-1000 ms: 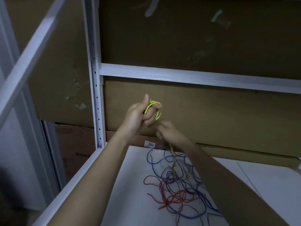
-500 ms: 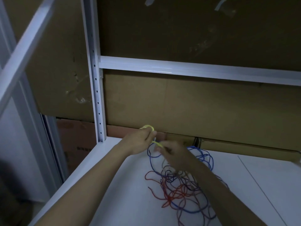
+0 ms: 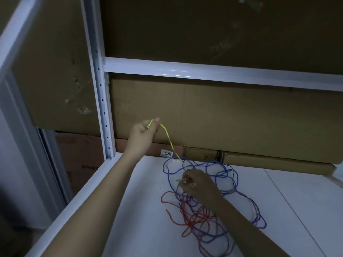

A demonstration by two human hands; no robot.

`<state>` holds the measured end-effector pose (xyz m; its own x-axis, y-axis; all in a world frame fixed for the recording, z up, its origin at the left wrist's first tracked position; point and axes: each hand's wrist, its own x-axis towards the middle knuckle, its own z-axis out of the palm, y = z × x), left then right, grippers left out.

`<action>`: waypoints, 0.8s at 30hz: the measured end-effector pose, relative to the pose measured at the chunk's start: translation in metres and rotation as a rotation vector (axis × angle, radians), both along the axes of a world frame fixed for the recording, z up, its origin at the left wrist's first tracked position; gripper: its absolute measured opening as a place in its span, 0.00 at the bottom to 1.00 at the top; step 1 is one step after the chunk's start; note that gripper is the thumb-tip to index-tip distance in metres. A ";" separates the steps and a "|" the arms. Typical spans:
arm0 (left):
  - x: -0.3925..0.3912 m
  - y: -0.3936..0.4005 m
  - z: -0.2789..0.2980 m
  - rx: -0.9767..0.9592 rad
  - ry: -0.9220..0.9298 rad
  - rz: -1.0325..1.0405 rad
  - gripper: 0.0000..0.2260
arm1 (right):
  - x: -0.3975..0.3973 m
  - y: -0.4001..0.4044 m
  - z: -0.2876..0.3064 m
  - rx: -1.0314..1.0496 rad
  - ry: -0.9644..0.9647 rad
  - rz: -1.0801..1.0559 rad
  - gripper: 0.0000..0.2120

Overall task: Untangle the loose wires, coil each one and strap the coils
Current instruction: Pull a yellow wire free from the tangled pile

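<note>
The yellow wire (image 3: 169,140) runs taut on a slant from the left hand (image 3: 142,131), raised above the shelf (image 3: 130,210), down to the right hand (image 3: 196,182) low over the tangle. The left grip is closed, pinching small yellow loops between thumb and fingers. The right grip is curled, pinching the wire near its fingertips. Blue wire (image 3: 230,175) and red wire (image 3: 187,217) lie knotted together on the white shelf. Behind, a small label (image 3: 167,153) reads "3055" on cardboard boxes (image 3: 222,115).
</note>
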<state>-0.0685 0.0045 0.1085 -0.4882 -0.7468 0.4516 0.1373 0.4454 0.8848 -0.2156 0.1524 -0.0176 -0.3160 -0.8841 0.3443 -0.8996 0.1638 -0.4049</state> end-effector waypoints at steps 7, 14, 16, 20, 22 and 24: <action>-0.001 -0.009 0.022 0.177 0.276 0.004 0.19 | -0.006 0.005 -0.039 0.340 0.276 -0.182 0.44; 0.002 -0.009 0.015 0.108 0.163 0.052 0.20 | 0.001 -0.012 0.029 0.248 -0.114 -0.056 0.40; 0.001 -0.006 0.017 0.116 0.165 0.030 0.20 | 0.007 -0.016 0.042 0.103 -0.157 0.013 0.18; 0.001 0.001 0.017 0.122 0.167 -0.001 0.20 | 0.019 -0.023 0.066 -0.189 -0.468 0.063 0.09; 0.005 0.001 0.015 0.126 0.145 0.006 0.22 | 0.015 -0.022 0.083 -0.484 -0.813 0.084 0.07; 0.009 -0.001 0.008 0.121 0.101 0.022 0.23 | 0.007 -0.019 0.101 -0.707 -1.050 0.046 0.06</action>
